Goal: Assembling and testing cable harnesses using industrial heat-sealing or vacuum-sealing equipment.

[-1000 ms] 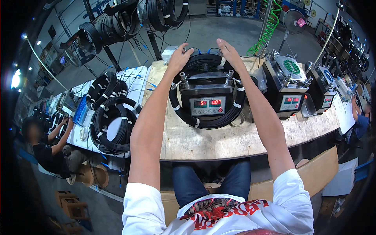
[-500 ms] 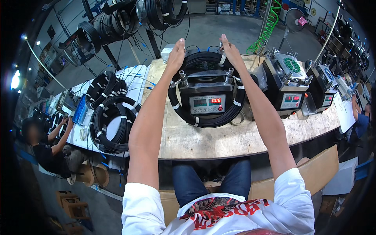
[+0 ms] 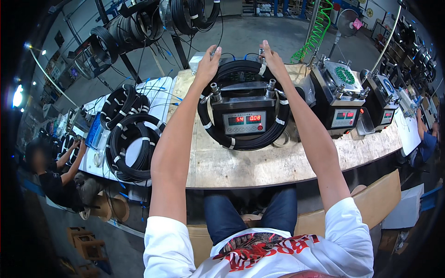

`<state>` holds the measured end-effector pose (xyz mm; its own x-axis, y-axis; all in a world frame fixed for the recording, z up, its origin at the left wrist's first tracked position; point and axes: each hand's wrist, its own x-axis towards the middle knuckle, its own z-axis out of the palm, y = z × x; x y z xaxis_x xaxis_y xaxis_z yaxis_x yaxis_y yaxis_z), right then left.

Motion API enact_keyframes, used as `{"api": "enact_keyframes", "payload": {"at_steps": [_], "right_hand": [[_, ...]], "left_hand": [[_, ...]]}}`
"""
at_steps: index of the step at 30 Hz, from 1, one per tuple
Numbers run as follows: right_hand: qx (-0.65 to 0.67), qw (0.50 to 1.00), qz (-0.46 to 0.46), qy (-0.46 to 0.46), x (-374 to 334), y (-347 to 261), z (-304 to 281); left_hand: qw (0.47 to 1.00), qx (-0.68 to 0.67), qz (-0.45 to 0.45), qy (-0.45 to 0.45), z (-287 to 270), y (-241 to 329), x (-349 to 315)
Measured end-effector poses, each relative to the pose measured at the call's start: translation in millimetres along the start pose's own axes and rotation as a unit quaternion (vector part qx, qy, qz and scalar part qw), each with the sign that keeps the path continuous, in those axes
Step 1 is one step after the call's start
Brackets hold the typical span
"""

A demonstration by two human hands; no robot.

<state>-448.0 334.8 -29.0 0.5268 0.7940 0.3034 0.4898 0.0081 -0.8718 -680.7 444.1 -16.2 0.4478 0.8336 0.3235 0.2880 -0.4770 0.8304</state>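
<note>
A black box-shaped machine [image 3: 244, 105] with a lit red readout stands on the wooden table in front of me. Around it hangs a large coil of black cable [image 3: 250, 142], bound with white bands, its front resting low before the panel. Beyond the machine's far left corner is my left hand [image 3: 208, 67], thumb and fingers apart beside a small metal post. My right hand [image 3: 274, 63] is at the far right corner, fingers stretched upward next to another metal post [image 3: 261, 52]. Whether either hand touches its post is hard to see. Blue-tipped cable ends show between the hands.
Two similar machines [image 3: 344, 97] [image 3: 385, 99] stand to the right, by a green spiral hose [image 3: 317, 34]. More black cable coils [image 3: 134, 147] lie on the white table at left. A co-worker [image 3: 55, 173] sits at far left; another person [image 3: 424, 143] is at far right.
My left hand has shifted slightly left, and its thumb and fingers have parted. The right hand has barely moved. The readout's left half, dark before, now glows red.
</note>
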Motion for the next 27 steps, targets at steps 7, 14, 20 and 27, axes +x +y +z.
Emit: {"api": "enact_keyframes", "payload": {"at_steps": [7, 14, 20, 27], "right_hand": [[-0.042, 0.999, 0.005, -0.005, -3, -5, -2], [-0.017, 1.0, -0.023, 0.007, -3, -2, 4], [-0.012, 1.0, -0.008, -0.002, -9, -9, -3], [-0.026, 1.0, -0.013, -0.005, -15, -14, 0]], "left_hand": [[0.999, -0.014, -0.03, 0.003, 2, 4, -2], [1.0, 0.022, -0.014, -0.006, -1, -8, 5], [1.0, 0.017, 0.005, -0.002, 1, 2, -1], [0.999, 0.016, -0.013, 0.025, -1, -2, -1]]}}
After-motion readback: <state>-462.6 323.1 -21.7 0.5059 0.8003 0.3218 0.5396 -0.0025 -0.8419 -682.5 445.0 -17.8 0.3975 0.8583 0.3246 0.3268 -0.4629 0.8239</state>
